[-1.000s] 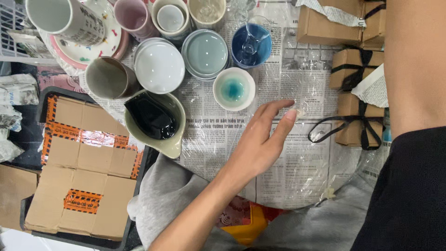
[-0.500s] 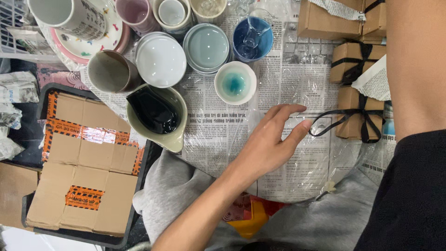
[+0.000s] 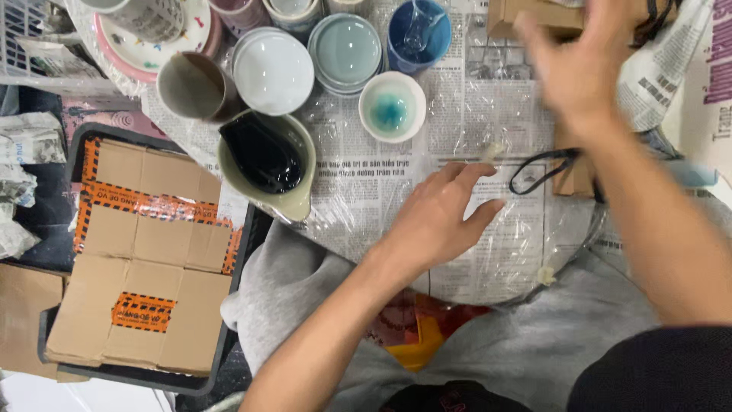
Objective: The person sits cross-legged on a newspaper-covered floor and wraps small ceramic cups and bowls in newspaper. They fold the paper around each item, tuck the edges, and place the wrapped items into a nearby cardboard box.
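My left hand (image 3: 438, 221) lies palm down on clear plastic film (image 3: 488, 259) spread over newspaper (image 3: 457, 130), fingers apart and holding nothing. My right hand (image 3: 583, 61) is blurred at the top right, fingers spread, above small brown cardboard boxes (image 3: 515, 15) tied with black ribbon (image 3: 537, 172). A loop of that ribbon lies just right of my left fingertips. A small white bowl (image 3: 392, 107) with a turquoise inside stands above my left hand.
Along the top stand an olive jug with a black inside (image 3: 267, 160), a brown cup (image 3: 191, 85), a white bowl (image 3: 273, 70), stacked pale blue dishes (image 3: 347, 49) and a blue bowl (image 3: 418, 30). A black tray (image 3: 236, 290) with a taped flat carton (image 3: 145, 252) is at left.
My right hand has swung up into view at the top right, over the brown boxes. My left hand has stayed on the film, with its fingers drawn a little closer.
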